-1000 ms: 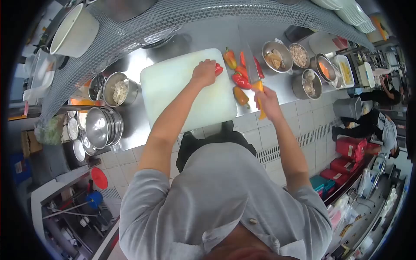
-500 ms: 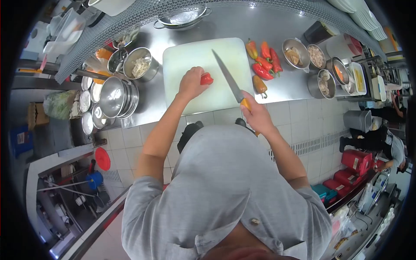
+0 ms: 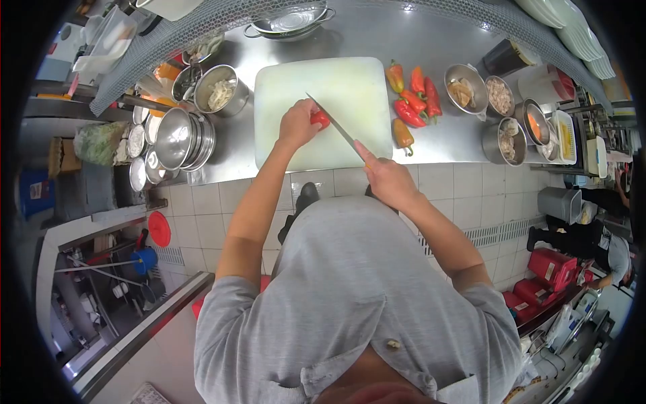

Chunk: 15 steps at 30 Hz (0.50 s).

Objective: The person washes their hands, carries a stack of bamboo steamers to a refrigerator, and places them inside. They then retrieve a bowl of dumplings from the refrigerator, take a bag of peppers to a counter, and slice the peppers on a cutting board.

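Observation:
On the pale cutting board (image 3: 350, 84), my left hand (image 3: 299, 124) is closed around a red pepper (image 3: 320, 120), whose right end shows past the fingers. My right hand (image 3: 390, 180) grips a long kitchen knife (image 3: 336, 126) by its yellow handle, near the board's front edge. The blade slants up and left, its tip beyond my left fingers and its edge right at the pepper. Several whole peppers (image 3: 413, 101), red, orange and mottled green, lie on the steel table just right of the board.
At right stand a bowl of pale slices (image 3: 464, 93), a bowl of minced food (image 3: 499, 95) and other filled pots. Left of the board are a pot of pale strips (image 3: 221, 94) and stacked steel bowls (image 3: 176, 138). A colander (image 3: 289, 23) sits behind. Another person (image 3: 592, 246) is far right.
My right hand has brought the knife left and turned its blade, from beside the pepper to right at it. My left hand stays on the pepper.

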{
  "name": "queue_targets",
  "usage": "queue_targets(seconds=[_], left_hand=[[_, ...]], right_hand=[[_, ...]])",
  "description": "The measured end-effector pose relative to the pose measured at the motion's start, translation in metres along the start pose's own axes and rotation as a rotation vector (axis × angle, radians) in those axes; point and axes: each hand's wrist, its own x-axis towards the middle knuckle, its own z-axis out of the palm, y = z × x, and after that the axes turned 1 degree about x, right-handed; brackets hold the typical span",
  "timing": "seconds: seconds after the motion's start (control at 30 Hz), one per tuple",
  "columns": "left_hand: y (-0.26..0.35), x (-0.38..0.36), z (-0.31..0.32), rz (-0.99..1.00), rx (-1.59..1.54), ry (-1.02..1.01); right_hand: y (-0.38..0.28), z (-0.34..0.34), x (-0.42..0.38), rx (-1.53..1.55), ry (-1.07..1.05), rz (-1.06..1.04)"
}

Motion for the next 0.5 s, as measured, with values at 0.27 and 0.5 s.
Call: queue_targets(seconds=[0.27, 0.5], left_hand=[[-0.001, 0.003, 0.003, 0.012, 0.02, -0.003], [-0.003, 0.002, 0.006, 0.043, 0.012, -0.004]], right_hand=[[-0.005, -0.002, 0.016, -0.043, -0.066, -0.014], [0.0, 0.026, 0.049, -0.051, -0.132, 0.043]])
